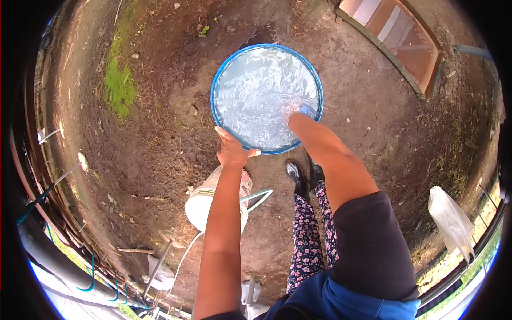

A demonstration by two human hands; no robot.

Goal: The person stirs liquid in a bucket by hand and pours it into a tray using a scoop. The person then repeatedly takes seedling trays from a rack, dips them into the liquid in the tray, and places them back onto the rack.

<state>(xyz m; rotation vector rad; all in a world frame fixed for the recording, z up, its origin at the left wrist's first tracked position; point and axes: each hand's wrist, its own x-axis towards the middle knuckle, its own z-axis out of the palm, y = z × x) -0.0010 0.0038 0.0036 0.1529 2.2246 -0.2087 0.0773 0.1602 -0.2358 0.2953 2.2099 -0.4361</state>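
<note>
A round blue-rimmed barrel (213, 98) stands in front of me, filled near the brim with clear, rippling water (256, 90). My left hand (233, 151) rests against its near left rim, thumb and fingers spread apart along the edge. Past the wrist, my right hand (296, 113) is under the water at the barrel's right side. A small blue patch (304, 109) shows by it, blurred by the ripples. Whether those fingers grip anything is hidden.
Beneath my left forearm is a pale bucket (200, 212) with a light green hose (261, 198) beside it. My dark boots (294, 172) stand close to the barrel. A wooden panel (413, 53) lies at upper right, a whitish plastic sack (450, 221) at right.
</note>
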